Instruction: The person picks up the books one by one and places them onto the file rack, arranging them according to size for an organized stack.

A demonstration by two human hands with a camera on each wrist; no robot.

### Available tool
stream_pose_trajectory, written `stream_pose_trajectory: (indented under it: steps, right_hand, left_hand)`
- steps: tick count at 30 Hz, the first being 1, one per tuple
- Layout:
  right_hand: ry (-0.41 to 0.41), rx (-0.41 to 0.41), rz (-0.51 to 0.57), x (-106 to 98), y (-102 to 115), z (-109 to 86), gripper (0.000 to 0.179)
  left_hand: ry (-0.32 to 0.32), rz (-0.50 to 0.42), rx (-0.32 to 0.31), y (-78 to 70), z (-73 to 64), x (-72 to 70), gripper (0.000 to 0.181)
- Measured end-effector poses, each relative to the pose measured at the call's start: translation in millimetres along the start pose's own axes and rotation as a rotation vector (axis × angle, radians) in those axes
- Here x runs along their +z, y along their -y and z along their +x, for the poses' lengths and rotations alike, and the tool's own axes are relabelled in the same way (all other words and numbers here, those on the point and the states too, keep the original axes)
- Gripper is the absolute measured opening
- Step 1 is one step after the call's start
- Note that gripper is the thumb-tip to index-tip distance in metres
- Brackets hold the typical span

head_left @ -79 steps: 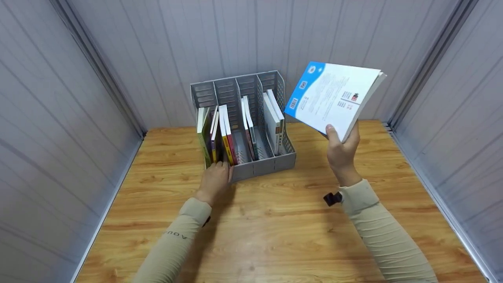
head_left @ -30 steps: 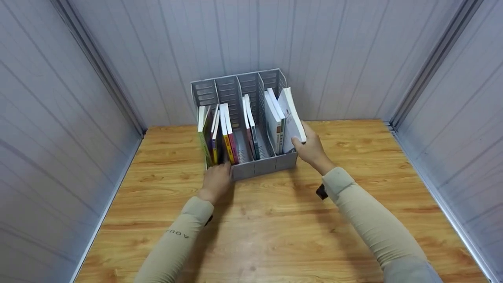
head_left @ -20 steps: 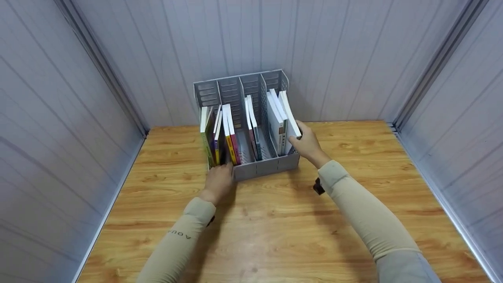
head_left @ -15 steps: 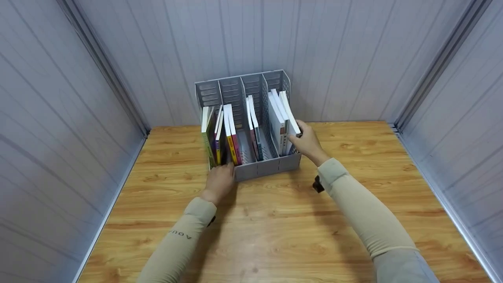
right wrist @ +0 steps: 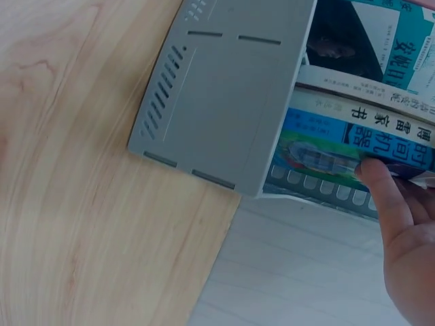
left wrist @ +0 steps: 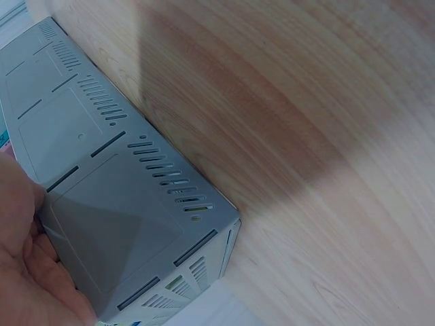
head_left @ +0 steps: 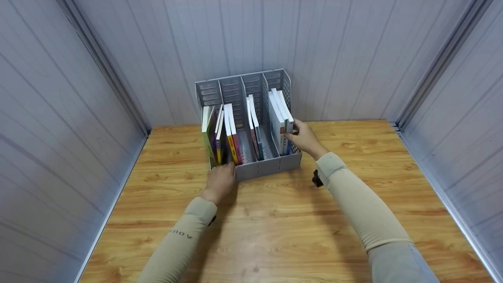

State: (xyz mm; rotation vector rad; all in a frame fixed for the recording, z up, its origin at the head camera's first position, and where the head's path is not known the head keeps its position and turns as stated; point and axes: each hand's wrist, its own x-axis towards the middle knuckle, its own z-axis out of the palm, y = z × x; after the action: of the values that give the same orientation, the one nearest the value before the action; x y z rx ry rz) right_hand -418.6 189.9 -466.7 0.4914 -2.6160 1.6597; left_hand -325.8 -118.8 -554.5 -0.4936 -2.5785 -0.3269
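Note:
A grey four-compartment magazine file [head_left: 268,167] stands upright on the wooden surface. My left hand [head_left: 220,179] grips its front edge near the left corner; the left wrist view shows the fingers [left wrist: 47,265] curled over the rim of the grey front wall [left wrist: 115,231]. In the rightmost compartment, a book with a blue and green cover [right wrist: 316,153] stands beside two pale books. My right hand [head_left: 309,140] pinches this book at its front upper part, the thumb on the spine side. Part of the book is hidden by the neighbouring books and the hand.
Green and yellow-spined books [head_left: 208,143] fill the leftmost compartment. Yellow and pink-spined books [head_left: 234,147] stand in the second, and two thin books [head_left: 255,135] lean in the third. Pale panel walls [head_left: 334,59] enclose the back and sides of the wooden surface [head_left: 267,228].
My right hand has brought the book from the air at right into the rightmost compartment and pushed it down, upright against the others. My left hand keeps its grip on the magazine file.

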Motion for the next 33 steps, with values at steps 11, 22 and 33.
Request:
stream_pose_trajectory:
  steps: [11,22,33]
  right_hand:
    - [0.055,-0.013,-0.033,-2.1,0.9,6.3,0.033]
    - [0.074,0.033,-0.148,-21.7,1.8,-13.4,0.064]
    - [-0.047,0.004,-0.208,-55.4,-22.9,-67.9,0.061]
  left_hand:
    - [0.040,0.007,-0.006,4.3,3.1,0.2,0.019]
    - [0.268,-0.078,-0.081,4.5,19.2,-12.6,0.033]
    - [0.110,-0.048,-0.051,13.1,6.7,-42.5,0.029]
